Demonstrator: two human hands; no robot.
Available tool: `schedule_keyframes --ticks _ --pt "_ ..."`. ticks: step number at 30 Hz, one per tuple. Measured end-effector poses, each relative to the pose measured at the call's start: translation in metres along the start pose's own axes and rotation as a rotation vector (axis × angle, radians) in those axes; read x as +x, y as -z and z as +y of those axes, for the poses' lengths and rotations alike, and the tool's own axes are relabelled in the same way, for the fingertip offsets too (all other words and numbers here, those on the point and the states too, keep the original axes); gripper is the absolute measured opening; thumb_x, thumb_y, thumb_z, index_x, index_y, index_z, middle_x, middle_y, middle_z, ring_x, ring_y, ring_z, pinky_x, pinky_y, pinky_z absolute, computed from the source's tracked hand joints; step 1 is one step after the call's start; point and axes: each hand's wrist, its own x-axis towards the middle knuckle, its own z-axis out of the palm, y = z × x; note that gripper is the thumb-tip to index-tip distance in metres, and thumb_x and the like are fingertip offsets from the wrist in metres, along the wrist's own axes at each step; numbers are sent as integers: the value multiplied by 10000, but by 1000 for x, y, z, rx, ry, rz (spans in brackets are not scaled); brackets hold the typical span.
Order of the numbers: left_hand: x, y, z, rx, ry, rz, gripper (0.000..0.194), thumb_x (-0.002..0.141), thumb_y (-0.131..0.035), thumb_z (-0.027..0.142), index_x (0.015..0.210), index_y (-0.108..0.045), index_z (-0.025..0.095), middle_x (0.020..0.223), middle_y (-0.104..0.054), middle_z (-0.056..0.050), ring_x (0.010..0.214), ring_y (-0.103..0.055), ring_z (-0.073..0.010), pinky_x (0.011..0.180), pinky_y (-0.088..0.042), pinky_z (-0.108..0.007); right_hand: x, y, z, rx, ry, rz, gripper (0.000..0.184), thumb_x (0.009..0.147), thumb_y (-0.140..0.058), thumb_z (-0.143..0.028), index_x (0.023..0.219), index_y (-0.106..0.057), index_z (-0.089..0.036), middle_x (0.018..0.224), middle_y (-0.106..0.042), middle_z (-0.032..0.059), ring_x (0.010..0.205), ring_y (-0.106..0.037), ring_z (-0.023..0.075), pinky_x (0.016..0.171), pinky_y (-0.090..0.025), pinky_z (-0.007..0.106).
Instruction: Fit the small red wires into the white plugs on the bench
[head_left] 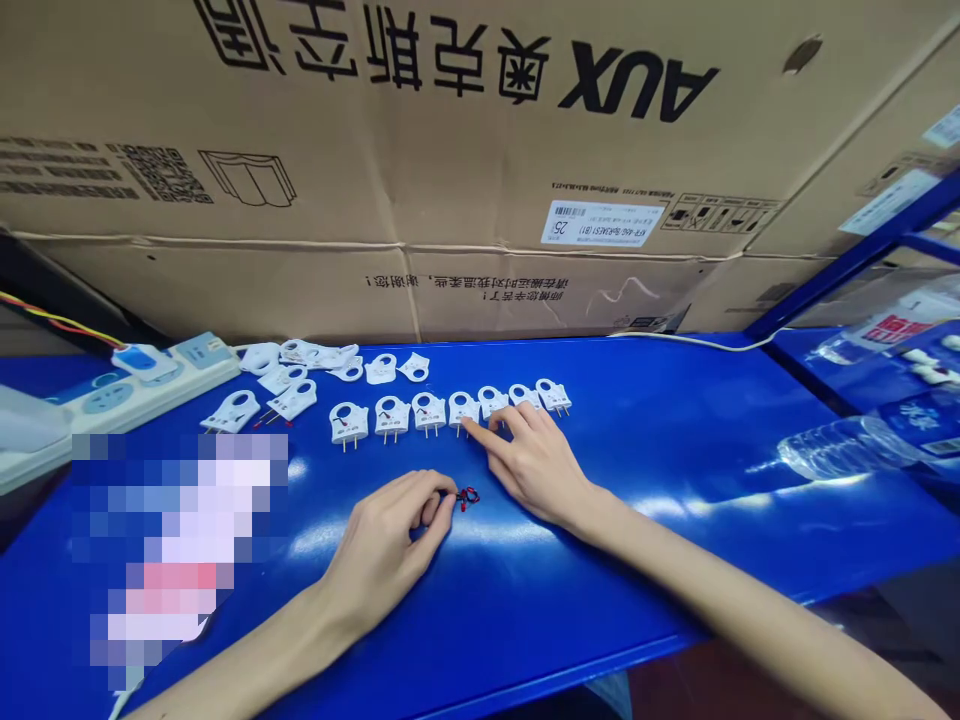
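Observation:
My left hand [401, 525] is closed in a pinch on a small bundle of red and black wires [469, 496], just above the blue table [570, 590]. Out to the right, my right hand [536, 460] reaches forward with its fingers apart, the index fingertip at the lower edge of a white plug casing [463, 405]. That casing belongs to a row of several alike, each with a round hole and two metal prongs pointing toward me. The first white plug casing [349, 422] in the row lies at its left end. My right fingers partly cover casings behind them.
Behind the row lies a loose pile of white casing parts [315, 355]. A power strip [150, 380] is at the left, near a pixelated patch. A large cardboard box [465, 200] walls off the back. At the right lies a clear plastic bottle [840, 447].

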Motion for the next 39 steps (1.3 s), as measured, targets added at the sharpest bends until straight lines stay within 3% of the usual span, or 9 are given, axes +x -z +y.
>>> schedule_keyframes --ticks 6,11,14,20,24,30,35,39 --pt "0 1 1 -3 20 4 155 1033 -493 293 1025 -636 232 724 -542 39 638 -498 -123 639 -439 -260 9 -2 -7 19 -69 25 465 1024 -494 -219 1485 -529 -174 1255 -622 140 1085 -526 280 954 -462 439" --pt "0 1 1 -2 38 57 136 1024 -492 290 1031 -619 242 713 -529 50 628 -503 -119 633 -442 -251 19 -3 -19 -5 13 34 474 1023 -503 -243 1496 -507 -215 1563 -462 141 1395 -400 335 1076 -403 517" --pt "0 1 1 26 58 101 138 1018 -487 285 1107 -583 241 713 -523 57 612 -507 -120 628 -456 -258 22 -3 -22 6 56 34 424 1036 -493 -279 1452 -542 -212 1604 -417 145 1443 -369 331 1095 -393 527" --pt "2 2 4 18 113 102 200 1003 -492 316 1171 -544 222 703 -527 56 589 -523 -136 615 -484 -286 16 -1 -16 127 95 65 201 1034 -534 -281 1179 -670 -257 1440 -600 57 1331 -470 278 990 -427 454" --pt "3 5 6 12 163 140 206 991 -489 318 1171 -546 236 685 -503 68 576 -505 -135 598 -473 -277 11 -1 -12 166 192 88 156 1032 -562 -260 1149 -664 -244 1258 -716 35 1264 -509 253 909 -411 422" --pt "4 3 4 21 211 150 181 995 -473 364 1110 -513 231 671 -459 74 550 -484 -130 574 -454 -276 7 0 -14 153 253 99 132 1046 -548 -271 1066 -667 -218 1102 -755 6 1105 -568 220 814 -397 379" --pt "3 0 -1 19 217 158 186 1004 -483 388 1125 -505 249 685 -467 78 563 -491 -123 586 -452 -263 6 4 -10 86 321 207 178 1063 -524 -291 1104 -681 -217 1091 -760 21 1055 -573 195 821 -392 360" --pt "4 0 -2 -22 179 156 172 1013 -483 371 1124 -534 249 692 -509 66 558 -488 -120 569 -438 -256 5 8 -9 65 366 295 181 1056 -535 -268 1008 -705 -228 1064 -762 -19 1022 -576 172 806 -397 340"
